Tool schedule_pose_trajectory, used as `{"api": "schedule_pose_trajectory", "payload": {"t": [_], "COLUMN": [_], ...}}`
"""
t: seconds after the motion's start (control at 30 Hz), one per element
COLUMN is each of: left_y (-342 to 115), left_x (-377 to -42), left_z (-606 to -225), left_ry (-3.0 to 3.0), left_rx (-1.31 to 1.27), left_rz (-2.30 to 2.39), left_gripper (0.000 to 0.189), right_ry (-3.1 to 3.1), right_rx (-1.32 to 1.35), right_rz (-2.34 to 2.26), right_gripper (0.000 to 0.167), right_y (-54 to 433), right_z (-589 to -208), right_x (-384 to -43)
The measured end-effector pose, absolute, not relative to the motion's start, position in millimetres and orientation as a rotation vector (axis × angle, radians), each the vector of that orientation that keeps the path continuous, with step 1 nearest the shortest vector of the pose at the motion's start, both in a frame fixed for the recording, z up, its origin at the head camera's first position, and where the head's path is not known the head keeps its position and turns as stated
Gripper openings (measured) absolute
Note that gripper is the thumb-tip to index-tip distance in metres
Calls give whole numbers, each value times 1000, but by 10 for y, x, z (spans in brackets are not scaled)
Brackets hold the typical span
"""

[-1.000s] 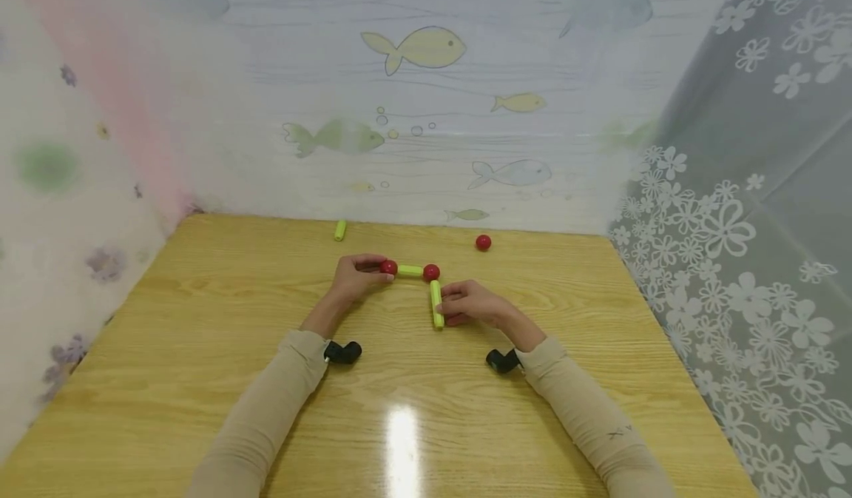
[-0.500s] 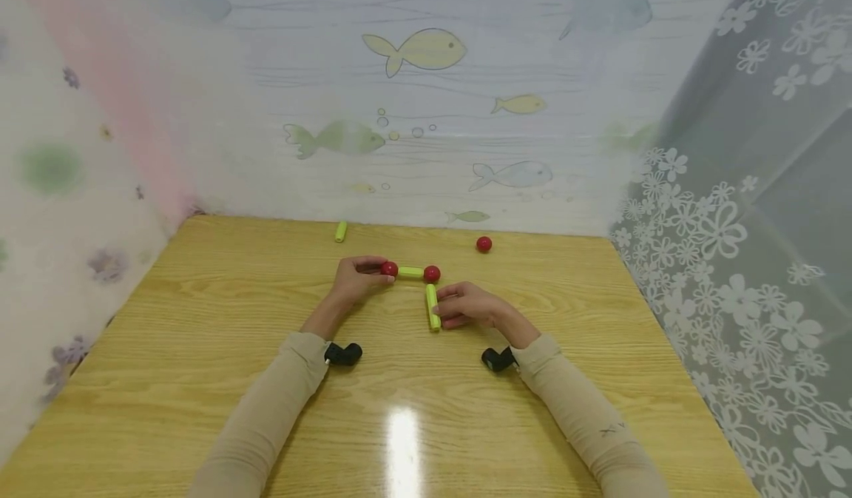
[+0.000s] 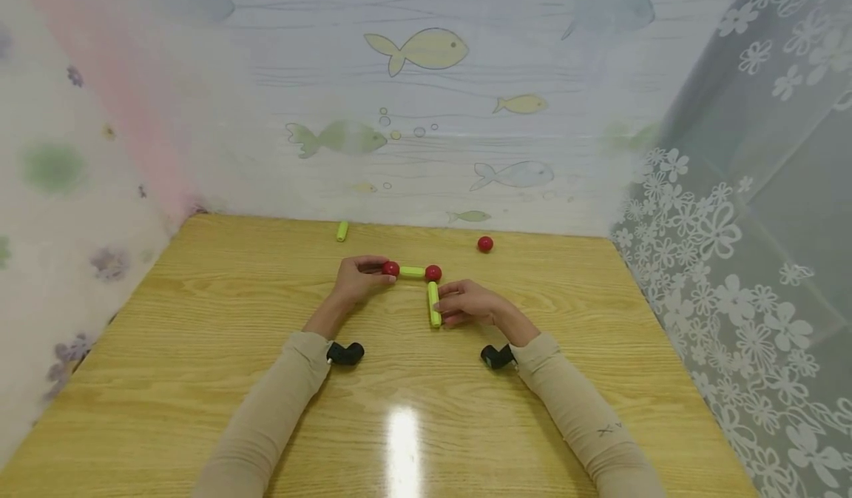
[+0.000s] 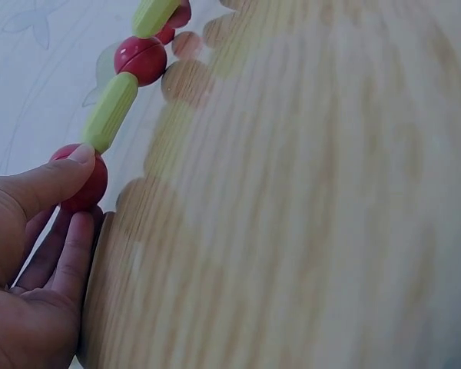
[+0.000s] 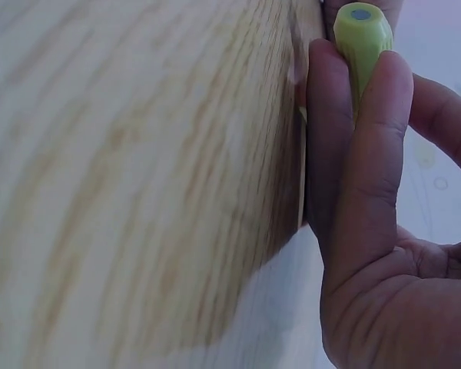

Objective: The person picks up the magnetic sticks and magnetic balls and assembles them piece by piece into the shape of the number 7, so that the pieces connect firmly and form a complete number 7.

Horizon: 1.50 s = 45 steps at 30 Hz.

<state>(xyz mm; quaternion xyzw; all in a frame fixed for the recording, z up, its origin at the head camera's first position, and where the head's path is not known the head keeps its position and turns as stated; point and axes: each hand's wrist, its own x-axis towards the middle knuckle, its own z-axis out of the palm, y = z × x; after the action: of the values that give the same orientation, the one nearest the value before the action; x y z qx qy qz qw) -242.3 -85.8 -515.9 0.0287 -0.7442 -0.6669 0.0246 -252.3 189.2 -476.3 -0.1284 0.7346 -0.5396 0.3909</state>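
Note:
My left hand (image 3: 356, 280) pinches a red ball (image 3: 391, 268) between thumb and fingers; the left wrist view shows the thumb on top of this ball (image 4: 94, 184). A yellow-green ribbed stick (image 3: 412, 271) runs from it to a second red ball (image 3: 433, 272). With its fingers, my right hand (image 3: 474, 303) holds another yellow-green stick (image 3: 434, 304), which points at the second ball's near side. Whether that stick's far end touches the ball I cannot tell. In the right wrist view, a grey disc shows in the near end of the held stick (image 5: 363, 34).
Near the back edge of the wooden table (image 3: 413, 379) lie a loose yellow-green stick (image 3: 342, 231) at left and a loose red ball (image 3: 485, 244) at right. Printed curtains (image 3: 426, 113) hang behind and beside the table. Black cameras sit at both wrists.
The right hand's stick first shifted slightly left and toward the person, then back up closer to the second ball. My left hand keeps its grip on the first ball, almost still.

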Motion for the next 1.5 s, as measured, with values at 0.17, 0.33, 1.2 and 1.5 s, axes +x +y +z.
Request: {"api": "schedule_pose_trajectory", "payload": {"t": [0.17, 0.33, 1.2, 1.5], "left_y": [-793, -726, -705, -758], "left_x": [-2308, -2185, -2116, -2200], "left_z": [-5152, -5149, -5131, -5130], "left_ry": [-2301, -2291, -2289, -2294], "left_rx": [113, 140, 142, 114], "left_rz": [-2042, -2040, -2056, -2069], "left_gripper": [46, 46, 44, 45], "right_ry": [1853, 1861, 1862, 1878], "right_rx": [-309, -293, -286, -278], "right_rz": [-1376, -1372, -1364, -1366], "right_gripper": [48, 48, 47, 45], "right_y": [1935, 1974, 1984, 1929], "right_z": [-4771, -4776, -4741, -4743], "right_x": [-2468, -2415, -2412, -2468]}}
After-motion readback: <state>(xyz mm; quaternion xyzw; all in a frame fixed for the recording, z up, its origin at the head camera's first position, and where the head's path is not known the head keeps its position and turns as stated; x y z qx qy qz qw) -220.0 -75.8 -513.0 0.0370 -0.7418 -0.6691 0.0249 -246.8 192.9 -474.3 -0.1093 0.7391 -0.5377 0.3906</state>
